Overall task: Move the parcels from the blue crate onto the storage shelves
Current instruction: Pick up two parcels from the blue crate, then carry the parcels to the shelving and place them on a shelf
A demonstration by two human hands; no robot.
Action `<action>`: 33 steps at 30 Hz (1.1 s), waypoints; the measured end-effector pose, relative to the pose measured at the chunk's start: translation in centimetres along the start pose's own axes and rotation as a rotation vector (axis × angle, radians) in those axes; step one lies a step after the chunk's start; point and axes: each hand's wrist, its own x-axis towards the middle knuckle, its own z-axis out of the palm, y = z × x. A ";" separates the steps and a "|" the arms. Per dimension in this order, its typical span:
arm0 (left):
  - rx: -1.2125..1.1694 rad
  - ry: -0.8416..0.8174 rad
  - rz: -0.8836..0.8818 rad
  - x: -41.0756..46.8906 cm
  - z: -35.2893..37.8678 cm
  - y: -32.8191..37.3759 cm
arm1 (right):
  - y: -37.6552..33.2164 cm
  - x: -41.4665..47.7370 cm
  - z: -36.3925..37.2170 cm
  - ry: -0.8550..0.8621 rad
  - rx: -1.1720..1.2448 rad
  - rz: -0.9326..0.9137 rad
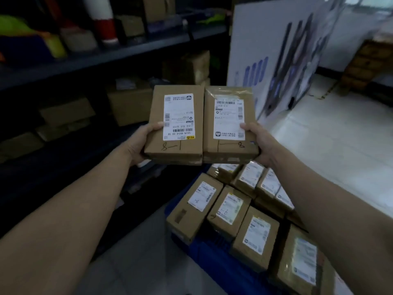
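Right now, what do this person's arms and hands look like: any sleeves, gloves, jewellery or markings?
The left forearm and right forearm are bare right to the frame edge, so no sleeve shows. The left hand and right hand wear no gloves. No ring, watch or wristband is visible on either. The thumbnails look short and unpainted. No tattoos or other markings show on the parts in view.

Dim shelves (106, 55) left, bright floor (329, 135) right; edges blurred, perhaps motion-smeared.

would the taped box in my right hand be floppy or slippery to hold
Probably stiff: the taped box keeps flat faces and square edges in the right hand. Its glossy tape may make the top slightly slick. Likely light: one hand carries it.
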 end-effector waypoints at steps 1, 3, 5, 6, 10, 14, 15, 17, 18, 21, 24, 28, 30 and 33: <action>-0.006 0.049 0.030 -1.8 -1.0 0.4 | -0.4 0.1 1.4 -0.051 -0.011 0.002; -0.034 0.160 0.080 -5.9 -3.4 0.6 | -0.5 0.2 4.8 -0.169 -0.050 0.009; -0.047 0.277 0.120 -10.3 -5.6 0.0 | 0.2 0.0 8.3 -0.288 -0.089 0.012; -0.056 0.336 0.134 -12.6 -6.6 -0.5 | 0.7 -0.3 10.1 -0.340 -0.106 0.016; -0.110 0.574 0.166 -23.4 -10.5 -3.3 | 3.4 -3.4 18.9 -0.546 -0.180 0.063; -0.181 0.786 0.226 -34.6 -13.6 -6.3 | 6.7 -8.5 28.2 -0.794 -0.268 0.100; -0.206 0.854 0.247 -38.1 -14.1 -7.1 | 7.8 -10.5 30.9 -0.864 -0.292 0.106; -0.259 1.002 0.296 -44.7 -14.9 -8.7 | 10.0 -15.0 35.8 -0.989 -0.335 0.122; -0.282 1.072 0.308 -48.2 -15.1 -9.7 | 11.3 -17.5 38.2 -1.055 -0.350 0.131; -0.350 1.234 0.350 -58.6 -15.3 -13.5 | 16.0 -26.0 44.2 -1.251 -0.421 0.171; -0.409 1.371 0.353 -68.7 -14.5 -18.4 | 21.4 -35.4 48.3 -1.404 -0.501 0.218; -0.442 1.596 0.334 -81.1 -12.3 -24.3 | 28.6 -48.4 52.1 -1.557 -0.571 0.251; -0.462 1.711 0.298 -86.5 -11.0 -26.9 | 32.0 -54.5 53.4 -1.632 -0.600 0.264; -0.549 1.824 0.291 -93.7 -8.5 -30.9 | 36.7 -62.7 54.5 -1.742 -0.667 0.294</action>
